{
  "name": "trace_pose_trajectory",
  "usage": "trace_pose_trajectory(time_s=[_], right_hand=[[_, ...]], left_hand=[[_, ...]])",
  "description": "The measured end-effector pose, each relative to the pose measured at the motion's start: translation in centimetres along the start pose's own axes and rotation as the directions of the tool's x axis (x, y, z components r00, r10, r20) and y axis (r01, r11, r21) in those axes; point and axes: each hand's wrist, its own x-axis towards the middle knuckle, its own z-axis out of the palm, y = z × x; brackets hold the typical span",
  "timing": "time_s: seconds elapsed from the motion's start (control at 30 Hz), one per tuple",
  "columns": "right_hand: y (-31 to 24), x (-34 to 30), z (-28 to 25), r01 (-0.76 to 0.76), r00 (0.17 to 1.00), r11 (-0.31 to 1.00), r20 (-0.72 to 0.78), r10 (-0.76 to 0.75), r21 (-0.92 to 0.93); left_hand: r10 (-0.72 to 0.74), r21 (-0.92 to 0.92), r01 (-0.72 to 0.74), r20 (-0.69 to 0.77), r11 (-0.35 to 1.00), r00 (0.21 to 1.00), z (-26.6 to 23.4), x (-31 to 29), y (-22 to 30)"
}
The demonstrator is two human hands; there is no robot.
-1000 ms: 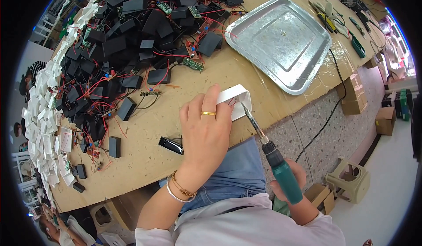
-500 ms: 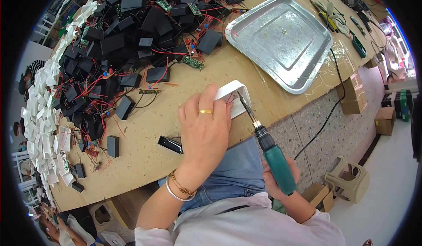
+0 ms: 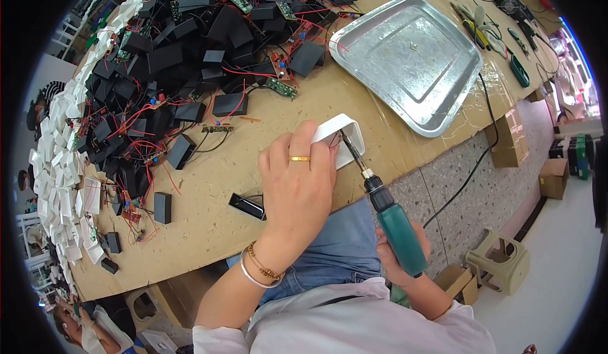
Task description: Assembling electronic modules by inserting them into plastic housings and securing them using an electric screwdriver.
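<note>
White plastic box-like housing (image 3: 328,128), one piece, is over the tan counter (image 3: 304,108) near its front edge, pinched in the curled left hand (image 3: 296,177). The right hand (image 3: 391,258) wraps one green-and-black handheld driver (image 3: 402,240), its metal bit inside; contact seems unclear. One silver metal tray (image 3: 392,37) lies beyond.

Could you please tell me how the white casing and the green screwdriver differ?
The white casing is boxy, hollow and open; the green screwdriver is long and narrow. The casing is in the left hand, the screwdriver in the right hand. Both are hand-held.
</note>
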Motion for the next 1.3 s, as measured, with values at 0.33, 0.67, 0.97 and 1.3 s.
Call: trace_pose_trajectory(time_s=[0.33, 0.67, 0.97, 1.3], right_hand=[[0.18, 0.21, 0.06, 0.021, 0.999, 0.999, -0.049, -0.019, 0.042], [-0.01, 0.16, -0.05, 0.026, 0.999, 0.999, -0.043, -0.024, 0.030], [0.08, 0.10, -0.10, 0.061, 0.997, 0.998, -0.037, -0.061, 0.005], [-0.03, 0.06, -0.20, 0.043, 0.999, 0.999, -0.034, -0.042, 0.014]], left_hand=[[-0.004, 0.003, 0.003, 0.011, 1.000, 1.000, -0.05, 0.06, 0.01], [-0.001, 0.001, 0.001, 0.000, 1.000, 1.000, -0.08, 0.07, -0.01], [0.007, -0.005, -0.007, -0.004, 1.000, 1.000, 0.08, 0.07, -0.10], [0.025, -0.034, -0.025, 0.001, 0.999, 1.000, 0.28, -0.13, -0.24]])
